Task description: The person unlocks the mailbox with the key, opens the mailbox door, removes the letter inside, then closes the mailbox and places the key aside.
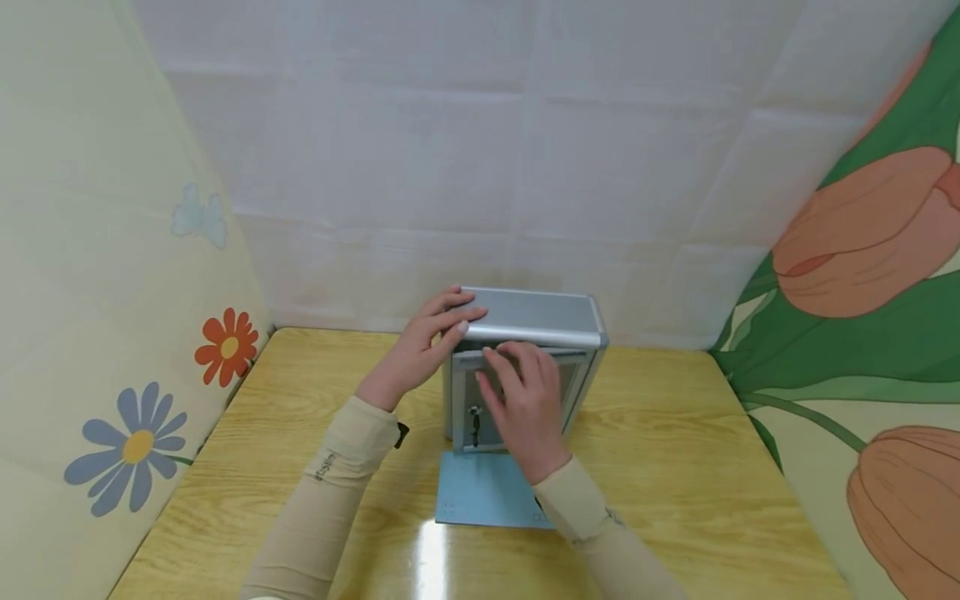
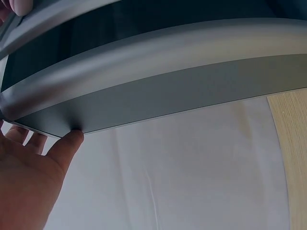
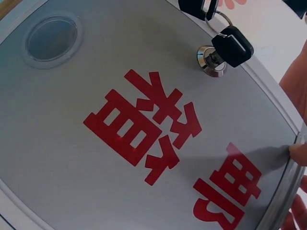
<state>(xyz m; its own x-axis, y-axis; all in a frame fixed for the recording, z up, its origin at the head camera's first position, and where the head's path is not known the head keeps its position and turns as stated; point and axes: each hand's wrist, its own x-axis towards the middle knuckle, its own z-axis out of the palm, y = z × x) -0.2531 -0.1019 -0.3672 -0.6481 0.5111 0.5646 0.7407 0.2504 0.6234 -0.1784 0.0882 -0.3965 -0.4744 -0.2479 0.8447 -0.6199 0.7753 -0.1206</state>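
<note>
A grey metal mailbox with silver rims stands on the table. Its front door bears red characters and a round clear window. Black-headed keys hang from the lock on the door. My left hand rests with its fingers on the top's left corner; in the left wrist view the thumb presses the side panel. With thumb and fingers my right hand pinches the door's upper edge. The door stands ajar, and a dark gap shows between it and the frame.
A light blue flat sheet lies on the wood-grain table before the mailbox. Behind hangs a white cloth. Flower-printed panels stand at the left and right.
</note>
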